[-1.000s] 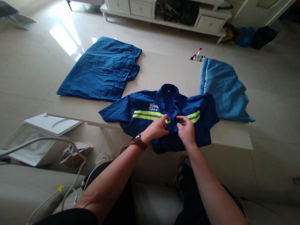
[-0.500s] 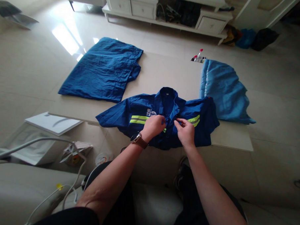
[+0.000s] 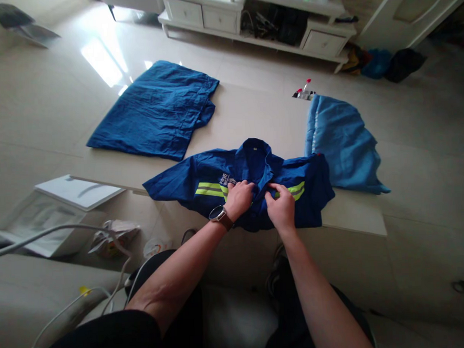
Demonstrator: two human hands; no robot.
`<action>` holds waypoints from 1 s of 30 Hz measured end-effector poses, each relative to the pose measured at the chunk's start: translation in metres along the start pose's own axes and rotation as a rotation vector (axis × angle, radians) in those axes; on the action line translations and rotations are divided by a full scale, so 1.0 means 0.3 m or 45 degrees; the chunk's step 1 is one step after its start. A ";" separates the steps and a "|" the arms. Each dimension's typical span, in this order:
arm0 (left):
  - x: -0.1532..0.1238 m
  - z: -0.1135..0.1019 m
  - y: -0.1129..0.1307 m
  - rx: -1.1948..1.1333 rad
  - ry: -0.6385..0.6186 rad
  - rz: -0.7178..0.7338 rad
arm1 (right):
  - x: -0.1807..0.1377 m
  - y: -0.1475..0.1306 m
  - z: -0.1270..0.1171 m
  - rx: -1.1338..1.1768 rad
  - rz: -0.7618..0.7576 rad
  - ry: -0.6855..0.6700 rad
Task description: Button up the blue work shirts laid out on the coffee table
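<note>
A dark blue work shirt (image 3: pixel 201 175) with yellow reflective stripes lies spread on the low beige table (image 3: pixel 252 116), collar away from me. My left hand (image 3: pixel 238 197), with a watch on the wrist, pinches the shirt's front edge just left of the centre opening. My right hand (image 3: pixel 281 207) pinches the fabric on the other side of the opening. Both sets of fingers are closed on cloth and nearly meet at the chest.
A folded dark blue garment (image 3: pixel 156 110) lies at the table's far left, a lighter blue cloth (image 3: pixel 342 143) at its right edge. Small bottles (image 3: pixel 303 91) stand at the far side. A white box (image 3: pixel 77 191) and cables sit at left; a white cabinet (image 3: pixel 256 19) beyond.
Both hands have slid a little towards the collar along the shirt's front opening, and the shirt has shifted slightly left on the table.
</note>
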State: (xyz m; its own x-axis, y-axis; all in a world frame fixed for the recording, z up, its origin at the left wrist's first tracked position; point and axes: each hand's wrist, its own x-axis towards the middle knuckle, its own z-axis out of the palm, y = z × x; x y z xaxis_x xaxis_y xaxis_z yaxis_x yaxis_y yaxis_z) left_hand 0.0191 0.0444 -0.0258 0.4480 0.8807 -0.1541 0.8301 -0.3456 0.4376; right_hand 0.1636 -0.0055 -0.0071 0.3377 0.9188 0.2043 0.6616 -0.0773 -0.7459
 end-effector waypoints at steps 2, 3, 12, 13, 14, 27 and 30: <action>0.004 0.003 0.006 -0.057 0.030 -0.035 | -0.001 -0.003 -0.004 -0.004 -0.006 -0.014; 0.006 0.003 0.008 -0.095 0.050 -0.052 | -0.002 -0.004 -0.006 -0.003 -0.009 -0.020; 0.024 -0.039 -0.004 -0.576 0.278 0.058 | -0.005 -0.023 -0.015 -0.036 -0.013 -0.026; 0.021 -0.045 -0.004 -0.621 0.287 0.086 | -0.005 -0.024 -0.014 -0.038 -0.019 -0.027; 0.017 -0.050 -0.004 -0.649 0.294 0.112 | -0.005 -0.025 -0.014 -0.039 -0.024 -0.027; 0.001 -0.072 0.028 -0.807 0.344 0.093 | -0.004 -0.034 -0.002 0.038 -0.008 -0.072; 0.001 -0.070 0.029 -0.926 0.317 0.111 | -0.001 -0.036 -0.011 0.024 0.029 -0.088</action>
State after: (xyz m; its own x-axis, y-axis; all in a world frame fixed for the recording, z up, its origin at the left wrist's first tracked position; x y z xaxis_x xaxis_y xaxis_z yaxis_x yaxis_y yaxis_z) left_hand 0.0195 0.0485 -0.0034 0.3422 0.9367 0.0738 0.3296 -0.1932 0.9242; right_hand 0.1585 -0.0061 0.0029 0.3051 0.9415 0.1432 0.6416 -0.0921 -0.7615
